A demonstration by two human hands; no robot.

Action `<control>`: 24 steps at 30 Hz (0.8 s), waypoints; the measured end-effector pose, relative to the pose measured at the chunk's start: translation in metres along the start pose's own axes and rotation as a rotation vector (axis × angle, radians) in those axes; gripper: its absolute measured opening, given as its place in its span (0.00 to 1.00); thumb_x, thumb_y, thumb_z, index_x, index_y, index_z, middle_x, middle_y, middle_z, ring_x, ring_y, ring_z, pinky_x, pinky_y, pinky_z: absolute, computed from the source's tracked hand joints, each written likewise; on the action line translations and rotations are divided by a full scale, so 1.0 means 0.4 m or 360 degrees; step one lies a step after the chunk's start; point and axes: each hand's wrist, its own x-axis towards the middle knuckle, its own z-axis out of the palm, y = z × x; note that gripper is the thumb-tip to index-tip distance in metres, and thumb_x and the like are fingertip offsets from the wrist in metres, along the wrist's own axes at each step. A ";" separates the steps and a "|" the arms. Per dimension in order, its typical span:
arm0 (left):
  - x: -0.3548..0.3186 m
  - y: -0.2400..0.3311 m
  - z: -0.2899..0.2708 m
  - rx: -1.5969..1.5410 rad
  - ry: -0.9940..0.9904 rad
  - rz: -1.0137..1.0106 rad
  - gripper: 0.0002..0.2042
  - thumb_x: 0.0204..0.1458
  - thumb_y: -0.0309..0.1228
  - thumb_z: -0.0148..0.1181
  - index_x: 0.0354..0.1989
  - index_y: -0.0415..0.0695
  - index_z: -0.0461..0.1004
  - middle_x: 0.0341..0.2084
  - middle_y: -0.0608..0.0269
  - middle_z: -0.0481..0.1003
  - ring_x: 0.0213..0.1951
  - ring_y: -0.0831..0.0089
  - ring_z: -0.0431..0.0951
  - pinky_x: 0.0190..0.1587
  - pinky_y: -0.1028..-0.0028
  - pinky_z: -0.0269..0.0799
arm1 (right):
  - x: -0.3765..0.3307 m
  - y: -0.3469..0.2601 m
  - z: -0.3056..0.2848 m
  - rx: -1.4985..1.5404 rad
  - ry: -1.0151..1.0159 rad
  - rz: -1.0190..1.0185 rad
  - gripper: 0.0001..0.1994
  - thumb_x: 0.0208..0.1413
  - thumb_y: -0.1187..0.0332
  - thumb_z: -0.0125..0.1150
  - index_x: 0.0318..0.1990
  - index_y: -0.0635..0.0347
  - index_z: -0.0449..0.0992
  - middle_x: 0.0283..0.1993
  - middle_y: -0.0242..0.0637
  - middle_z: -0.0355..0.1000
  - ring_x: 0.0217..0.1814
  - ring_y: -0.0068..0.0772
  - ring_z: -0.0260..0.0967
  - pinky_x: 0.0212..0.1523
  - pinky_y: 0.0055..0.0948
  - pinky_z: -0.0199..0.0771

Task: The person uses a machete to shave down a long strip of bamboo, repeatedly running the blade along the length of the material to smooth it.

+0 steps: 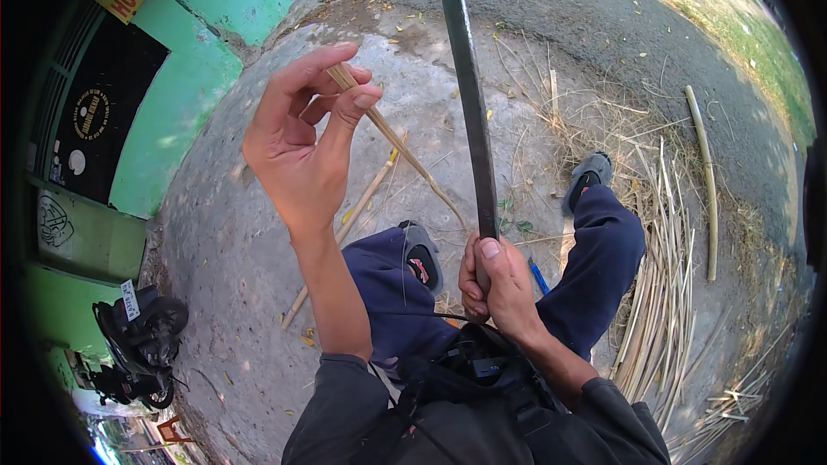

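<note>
My left hand (301,133) is raised at upper left, thumb and fingers pinching the upper end of a thin split bamboo strip (401,148). From there the strip slants down to the right, its lower end close to the machete and my right hand. My right hand (501,280) is wrapped round the handle of a long machete (470,86), low between my knees. The dark blade stands nearly upright in the picture, its broad tip at the top edge. Strip and blade are apart along most of their length.
Many split bamboo strips (659,293) lie beside my right leg, with a bamboo pole (702,181) beyond. Another pole (366,195) lies left of my feet. A blue object (539,276) sits by my right knee. A motorcycle (142,336) stands by the green wall (164,120).
</note>
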 end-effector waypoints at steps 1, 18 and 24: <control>0.000 0.007 0.004 0.0056 0.0003 0.0035 0.17 0.52 0.16 0.70 0.51 0.38 0.79 0.31 0.62 0.80 0.39 0.72 0.83 0.43 0.75 0.82 | -0.005 -0.013 0.005 0.0052 -0.0044 -0.0067 0.18 0.75 0.53 0.45 0.36 0.58 0.63 0.20 0.29 0.59 0.16 0.16 0.53 0.17 0.20 0.54; -0.037 0.033 0.021 -0.0005 -0.0094 -0.0043 0.17 0.54 0.15 0.67 0.52 0.37 0.75 0.36 0.60 0.78 0.38 0.75 0.81 0.41 0.71 0.82 | 0.093 0.052 -0.023 -0.0024 -0.0140 0.0265 0.23 0.75 0.49 0.43 0.30 0.56 0.60 0.18 0.28 0.57 0.14 0.17 0.53 0.15 0.21 0.57; -0.024 0.012 0.061 -0.0675 -0.0062 -0.0202 0.13 0.64 0.32 0.60 0.50 0.36 0.71 0.31 0.68 0.66 0.29 0.79 0.68 0.35 0.75 0.71 | 0.101 0.073 -0.021 -0.0030 -0.0100 0.0276 0.23 0.75 0.49 0.43 0.30 0.56 0.61 0.18 0.28 0.57 0.13 0.17 0.53 0.14 0.22 0.57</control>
